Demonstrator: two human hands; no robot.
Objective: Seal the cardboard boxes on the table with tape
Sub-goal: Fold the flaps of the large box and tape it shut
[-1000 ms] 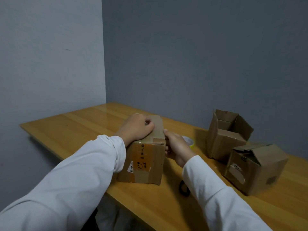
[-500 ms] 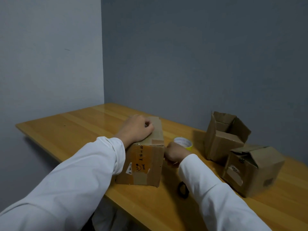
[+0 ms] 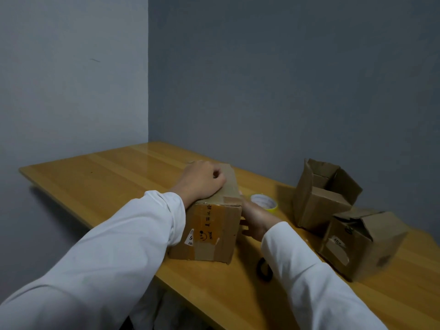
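A closed cardboard box (image 3: 214, 232) with brown tape and handwriting on its near end stands near the table's front edge. My left hand (image 3: 202, 182) rests on the box's top with its fingers curled in, holding nothing that I can see. My right hand (image 3: 256, 220) lies flat against the box's right side, fingers straight. A yellow tape roll (image 3: 264, 203) lies on the table just behind my right hand. Two more cardboard boxes stand to the right with their flaps up: a far one (image 3: 321, 206) and a near one (image 3: 362, 246).
A small black ring (image 3: 262, 270) lies on the wooden table (image 3: 119, 177) in front of the closed box, partly under my right sleeve. Grey walls meet in a corner behind the table. The table's front edge runs below my arms.
My right hand has slid down from the box's upper right edge to its right side, uncovering the tape roll behind it. My left hand has stayed on top.
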